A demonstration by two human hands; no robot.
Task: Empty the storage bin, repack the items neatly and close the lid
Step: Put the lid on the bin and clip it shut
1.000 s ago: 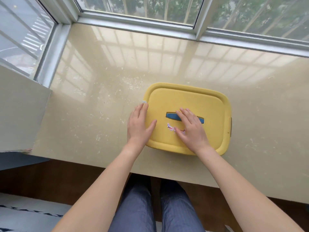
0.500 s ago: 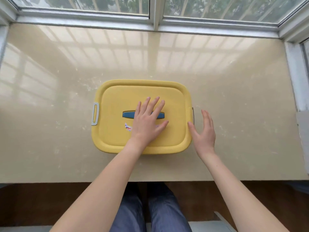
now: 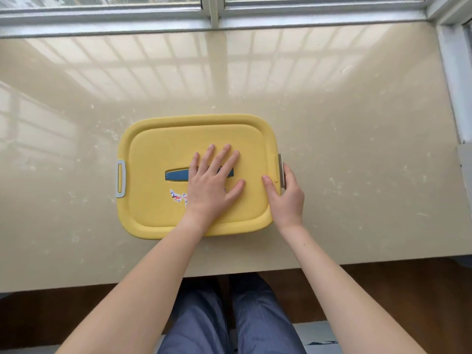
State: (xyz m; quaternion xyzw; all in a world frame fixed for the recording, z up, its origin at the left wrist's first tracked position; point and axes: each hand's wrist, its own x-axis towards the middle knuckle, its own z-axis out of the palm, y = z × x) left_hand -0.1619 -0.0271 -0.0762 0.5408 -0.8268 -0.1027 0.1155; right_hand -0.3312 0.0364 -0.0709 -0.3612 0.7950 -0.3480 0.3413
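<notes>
Under L hand [image 3: 212, 185], spread flat on lid [image 3: 158, 149], storage bin [image 3: 163, 233] sits closed, prob. steadied by that press while R hand [image 3: 286, 198] pinches the side latch [image 3: 280, 169] beside it, likely to unclip.

- The storage bin [image 3: 153, 227], with its lid [image 3: 158, 149] on, stands on the counter [image 3: 357, 123] near the front edge, midway across.
- The window [image 3: 212, 19] runs behind the counter.
- The handle [image 3: 177, 175] lies at the lid's middle, with the left hand [image 3: 212, 185] flat over its right part.
- The left latch [image 3: 120, 178] sits on the bin's left side.
- The right latch [image 3: 280, 169] sits opposite. The right hand [image 3: 286, 198] holds it, thumb on the lid's rim.
</notes>
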